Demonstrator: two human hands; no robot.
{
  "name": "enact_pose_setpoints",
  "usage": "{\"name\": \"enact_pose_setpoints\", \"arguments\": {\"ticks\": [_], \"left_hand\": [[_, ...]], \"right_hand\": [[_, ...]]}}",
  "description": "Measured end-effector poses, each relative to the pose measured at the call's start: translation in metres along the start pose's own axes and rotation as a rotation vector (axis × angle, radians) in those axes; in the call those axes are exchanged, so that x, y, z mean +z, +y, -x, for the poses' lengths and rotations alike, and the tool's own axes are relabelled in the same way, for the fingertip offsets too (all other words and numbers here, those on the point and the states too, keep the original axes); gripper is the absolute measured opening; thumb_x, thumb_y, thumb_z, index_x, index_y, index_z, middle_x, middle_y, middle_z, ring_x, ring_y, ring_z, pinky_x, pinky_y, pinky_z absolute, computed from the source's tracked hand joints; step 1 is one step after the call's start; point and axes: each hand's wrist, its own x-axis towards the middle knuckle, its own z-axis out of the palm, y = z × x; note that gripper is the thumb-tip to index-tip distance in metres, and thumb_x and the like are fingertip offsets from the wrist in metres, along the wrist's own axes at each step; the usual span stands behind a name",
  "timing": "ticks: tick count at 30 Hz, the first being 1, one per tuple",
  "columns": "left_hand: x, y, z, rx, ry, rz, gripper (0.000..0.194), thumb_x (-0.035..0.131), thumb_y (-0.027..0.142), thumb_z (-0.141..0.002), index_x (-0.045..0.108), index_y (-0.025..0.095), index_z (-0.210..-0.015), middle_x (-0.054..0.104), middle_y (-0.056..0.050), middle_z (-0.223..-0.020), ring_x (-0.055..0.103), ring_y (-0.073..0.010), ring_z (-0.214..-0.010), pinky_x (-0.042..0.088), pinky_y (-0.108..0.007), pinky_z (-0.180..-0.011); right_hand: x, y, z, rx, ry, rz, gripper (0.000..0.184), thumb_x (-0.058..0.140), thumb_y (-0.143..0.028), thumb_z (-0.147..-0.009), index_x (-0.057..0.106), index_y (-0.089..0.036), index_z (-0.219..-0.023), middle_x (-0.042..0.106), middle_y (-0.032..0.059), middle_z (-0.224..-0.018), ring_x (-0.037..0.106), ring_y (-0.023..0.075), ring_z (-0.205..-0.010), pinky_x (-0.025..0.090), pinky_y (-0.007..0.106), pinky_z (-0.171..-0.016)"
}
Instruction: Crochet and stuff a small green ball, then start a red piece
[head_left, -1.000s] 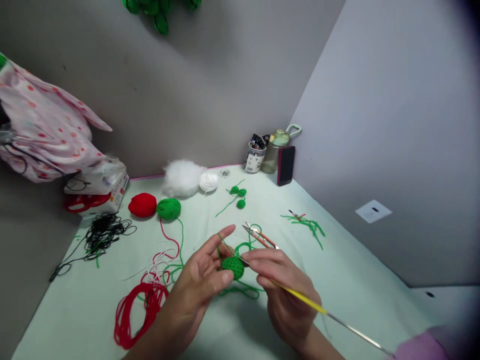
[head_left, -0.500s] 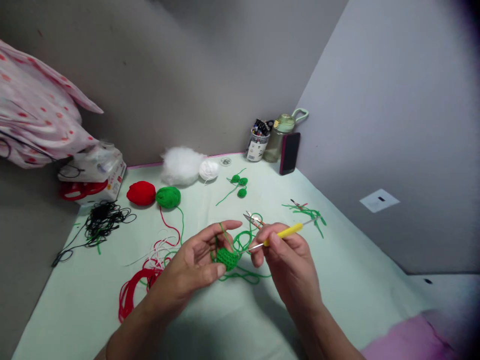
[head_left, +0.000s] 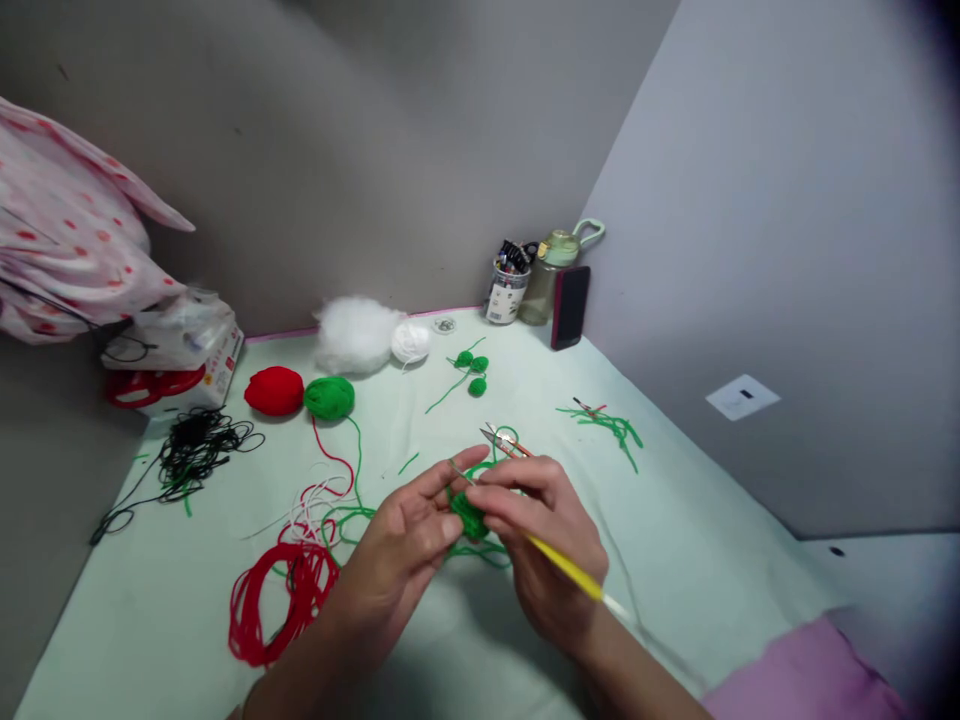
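A small green crochet piece (head_left: 470, 517) is pinched between the thumb and fingers of my left hand (head_left: 412, 535), with green yarn running up over the raised index finger. My right hand (head_left: 551, 545) grips a crochet hook (head_left: 566, 568) with a yellow handle; its fingertips meet the green piece, and the hook's tip is hidden behind them. Loops of green yarn (head_left: 480, 552) lie on the table beneath both hands. Just beyond the right fingers rest small scissors (head_left: 506, 441), partly covered by the hand.
Red (head_left: 274, 391) and green yarn balls (head_left: 330, 398), white stuffing (head_left: 356, 335) and a white ball (head_left: 411, 342) stand behind. Small green crochet pieces (head_left: 478, 386) and yarn scraps (head_left: 615, 427) lie farther right. Red yarn (head_left: 251, 640) and black yarn (head_left: 196, 445) are at left. A phone (head_left: 571, 308) leans upright.
My right hand has moved in against the green crochet piece, and the hook has swung so its handle now points down to the right. The whole view has shifted slightly.
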Motion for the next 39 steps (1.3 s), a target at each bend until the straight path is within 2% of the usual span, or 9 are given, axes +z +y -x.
{"name": "enact_pose_setpoints", "arguments": {"ticks": [3, 9, 12, 15, 17, 22, 27, 32, 39], "left_hand": [[-0.001, 0.007, 0.001, -0.008, 0.004, 0.026, 0.053, 0.078, 0.032, -0.081, 0.072, 0.023, -0.133, 0.074, -0.007, -0.109, 0.065, -0.0240, -0.104, 0.043, -0.039, -0.105], [-0.009, 0.018, 0.003, -0.002, 0.067, -0.004, 0.054, 0.079, 0.032, -0.078, 0.074, 0.020, -0.131, 0.073, -0.006, -0.103, 0.062, -0.0231, -0.103, 0.040, -0.037, -0.103], [-0.011, 0.020, 0.002, -0.010, 0.052, -0.019, 0.049, 0.078, 0.031, -0.080, 0.076, 0.020, -0.127, 0.073, -0.005, -0.100, 0.063, -0.0214, -0.099, 0.043, -0.035, -0.099], [-0.011, 0.017, 0.001, 0.013, 0.025, -0.084, 0.041, 0.078, 0.030, -0.082, 0.079, 0.023, -0.123, 0.074, -0.004, -0.100, 0.064, -0.0188, -0.097, 0.047, -0.031, -0.095], [-0.011, 0.012, 0.001, 0.050, -0.008, -0.161, 0.041, 0.079, 0.029, -0.084, 0.077, 0.027, -0.125, 0.075, -0.003, -0.103, 0.066, -0.0191, -0.100, 0.049, -0.031, -0.097], [-0.012, 0.006, 0.001, 0.079, -0.037, -0.243, 0.050, 0.083, 0.024, -0.084, 0.073, 0.033, -0.131, 0.075, -0.005, -0.124, 0.065, -0.0251, -0.122, 0.050, -0.037, -0.107], [-0.012, 0.011, 0.001, 0.072, 0.001, -0.298, 0.055, 0.086, 0.024, -0.080, 0.072, 0.034, -0.132, 0.076, -0.005, -0.119, 0.066, -0.0250, -0.121, 0.052, -0.036, -0.104], [-0.012, 0.019, 0.003, 0.167, 0.127, -0.583, 0.053, 0.083, 0.022, -0.080, 0.073, 0.033, -0.131, 0.073, -0.004, -0.107, 0.065, -0.0239, -0.110, 0.048, -0.039, -0.103], [-0.009, 0.027, 0.006, 0.160, 0.110, -0.746, 0.049, 0.076, 0.022, -0.085, 0.071, 0.030, -0.133, 0.074, -0.005, -0.110, 0.062, -0.0262, -0.119, 0.044, -0.041, -0.109]], "right_hand": [[-0.004, -0.001, -0.011, 0.098, -0.012, -0.167, 0.026, 0.060, -0.018, -0.102, 0.078, -0.030, -0.117, 0.073, 0.0059, -0.100, 0.070, 0.0201, -0.091, 0.060, 0.035, -0.077], [-0.008, 0.007, -0.016, 0.263, 0.025, -0.367, 0.018, 0.062, -0.025, -0.101, 0.080, -0.025, -0.101, 0.075, 0.0047, -0.086, 0.069, 0.0207, -0.080, 0.058, 0.038, -0.074], [-0.008, 0.011, -0.018, 0.390, 0.052, -0.555, 0.017, 0.064, -0.028, -0.100, 0.081, -0.024, -0.096, 0.072, 0.0038, -0.082, 0.067, 0.0177, -0.072, 0.057, 0.033, -0.067], [-0.009, 0.012, -0.022, 0.506, -0.005, -0.729, 0.020, 0.065, -0.033, -0.099, 0.080, -0.023, -0.091, 0.068, 0.0017, -0.077, 0.063, 0.0140, -0.062, 0.055, 0.028, -0.060], [-0.009, 0.010, -0.024, 0.487, -0.058, -0.711, 0.021, 0.066, -0.037, -0.099, 0.080, -0.024, -0.091, 0.068, 0.0019, -0.077, 0.062, 0.0144, -0.063, 0.054, 0.028, -0.059], [-0.008, 0.005, -0.022, 0.288, -0.068, -0.345, 0.016, 0.069, -0.034, -0.098, 0.083, -0.027, -0.095, 0.077, 0.0058, -0.091, 0.070, 0.0211, -0.089, 0.059, 0.034, -0.075], [-0.006, 0.012, -0.017, 0.363, -0.047, -0.483, 0.016, 0.068, -0.034, -0.098, 0.082, -0.025, -0.098, 0.077, 0.0065, -0.091, 0.070, 0.0200, -0.082, 0.058, 0.032, -0.068], [-0.005, 0.020, -0.015, 0.485, -0.054, -0.633, 0.016, 0.069, -0.036, -0.098, 0.080, -0.025, -0.097, 0.075, 0.0040, -0.088, 0.066, 0.0156, -0.072, 0.056, 0.029, -0.065], [-0.008, 0.021, -0.021, 0.566, -0.109, -0.720, 0.024, 0.065, -0.040, -0.100, 0.075, -0.020, -0.090, 0.077, 0.0043, -0.084, 0.068, 0.0151, -0.069, 0.058, 0.028, -0.068]]}}
